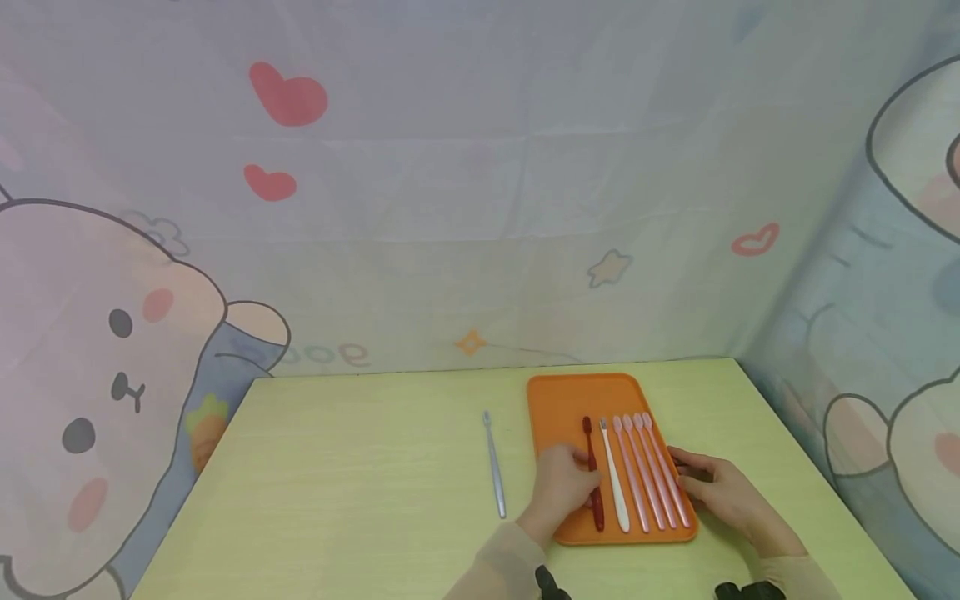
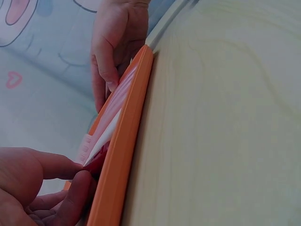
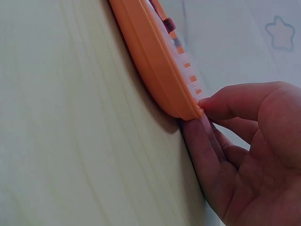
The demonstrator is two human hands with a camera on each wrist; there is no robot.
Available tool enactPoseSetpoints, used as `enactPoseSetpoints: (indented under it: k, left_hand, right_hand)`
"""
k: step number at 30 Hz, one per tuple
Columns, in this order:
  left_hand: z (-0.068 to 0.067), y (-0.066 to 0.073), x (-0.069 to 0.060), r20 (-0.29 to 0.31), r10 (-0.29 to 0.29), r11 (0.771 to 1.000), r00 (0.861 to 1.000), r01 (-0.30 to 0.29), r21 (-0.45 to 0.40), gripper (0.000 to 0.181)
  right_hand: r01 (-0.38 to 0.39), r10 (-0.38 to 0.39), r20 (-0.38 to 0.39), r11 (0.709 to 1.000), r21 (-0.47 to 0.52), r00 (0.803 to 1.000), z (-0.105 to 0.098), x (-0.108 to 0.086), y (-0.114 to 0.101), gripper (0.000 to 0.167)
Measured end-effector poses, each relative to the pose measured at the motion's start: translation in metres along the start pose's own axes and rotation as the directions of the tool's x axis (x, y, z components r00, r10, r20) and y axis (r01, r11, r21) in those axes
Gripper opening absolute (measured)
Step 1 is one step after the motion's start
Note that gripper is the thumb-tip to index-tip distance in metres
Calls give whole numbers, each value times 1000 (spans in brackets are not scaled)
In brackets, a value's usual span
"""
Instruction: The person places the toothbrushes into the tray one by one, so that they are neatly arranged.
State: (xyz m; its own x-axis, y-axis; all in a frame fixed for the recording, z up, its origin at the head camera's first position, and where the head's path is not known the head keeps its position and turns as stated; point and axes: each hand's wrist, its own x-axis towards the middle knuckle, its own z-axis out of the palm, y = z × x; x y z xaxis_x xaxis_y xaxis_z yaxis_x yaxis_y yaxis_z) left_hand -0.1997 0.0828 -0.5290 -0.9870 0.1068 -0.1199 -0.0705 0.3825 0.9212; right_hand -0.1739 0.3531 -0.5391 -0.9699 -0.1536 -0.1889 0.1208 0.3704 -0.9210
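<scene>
An orange tray lies on the table, with a row of toothbrushes along its right part. My left hand reaches over the tray's left side and pinches the dark red toothbrush between thumb and forefinger; the left wrist view shows those fingertips on it. Beside it lies a white toothbrush, then several pink toothbrushes. At the tray's right edge, my right hand grips the rim, thumb over it and fingers against its outside, as the right wrist view shows.
A grey-blue toothbrush lies alone on the light wooden table, left of the tray. Behind the table hangs a printed cloth with hearts and cartoon animals; another stretch of it stands along the right side.
</scene>
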Motion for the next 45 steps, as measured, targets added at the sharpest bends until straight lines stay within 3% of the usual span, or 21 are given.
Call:
enactPoseSetpoints:
  k: [32,39,45]
  left_hand:
    - [-12,11,-6,-14,-20,1000,1000,20,18,24]
    - [-16,10,-5,-26,15,1000,1000,-14,23,23]
    - [-20,8,-3,-26,23,999,999,-23,-23,24]
  right_hand:
    - [-7,7,2,1000,-8,1000,0,1,3,58]
    - [1,-2,11,1000,12,1000,0,1,3,58]
    - [-2,2,10,1000,4,1000,0,0,1,58]
